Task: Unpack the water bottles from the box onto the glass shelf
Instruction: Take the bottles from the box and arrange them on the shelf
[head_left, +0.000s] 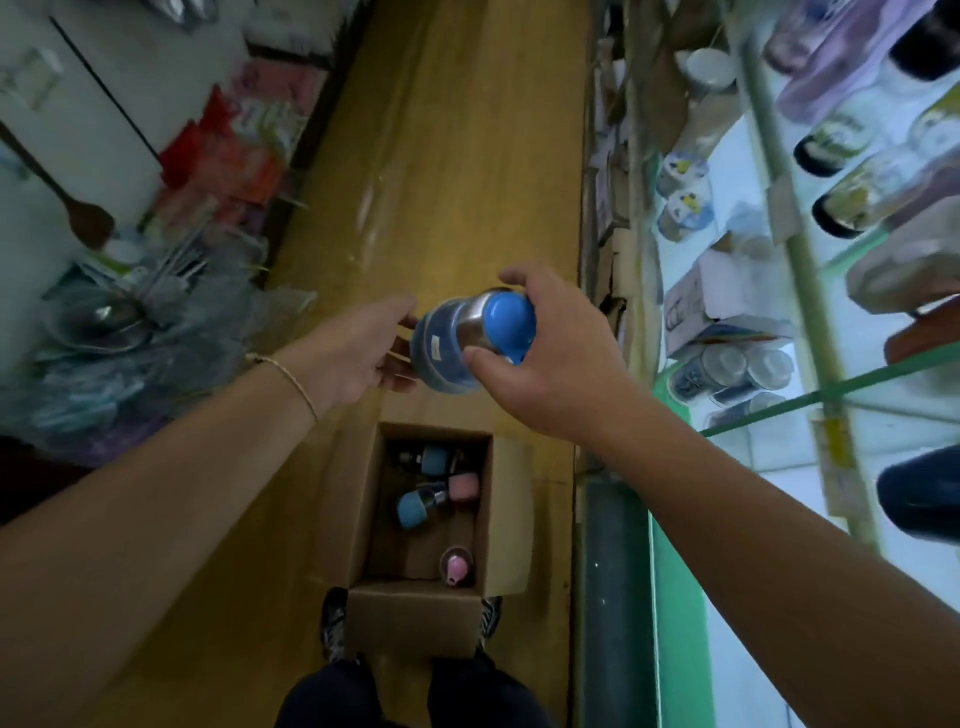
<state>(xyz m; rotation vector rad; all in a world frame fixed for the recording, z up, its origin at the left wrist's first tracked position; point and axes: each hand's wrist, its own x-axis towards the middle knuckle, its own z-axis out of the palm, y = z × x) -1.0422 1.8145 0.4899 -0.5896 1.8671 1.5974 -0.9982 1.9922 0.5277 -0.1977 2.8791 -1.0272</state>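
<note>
1. Two hands share one bottle at the middle of the frame. At the far left there is only clutter, with plastic-wrapped cutlery (119, 312) shining through crinkled film.
2. Our left hand (358, 348) comes in from the lower left and curls its fingers round the bottle's base, apparently to steady the weight.
3. Between the hands the water bottle (447, 348) lies tilted, held high above the floor and clear of the box. It has a blue sleeve with a small label, a shiny steel collar and a smooth rounded blue cap turned towards us.
4. Our right hand (550, 358) grasps the cap end, thumb below and fingers over the collar. We judge that this hold suits carrying it rightward.
5. Below centre, the cardboard box (511, 519) stands open on the yellow floor (441, 156). A blue-capped bottle (415, 506) and a pink-capped bottle (457, 566) lie inside among others.
6. At the right edge, the glass shelf (831, 395) shows a green-tinted rim, and our bottle is not yet on it.
</note>
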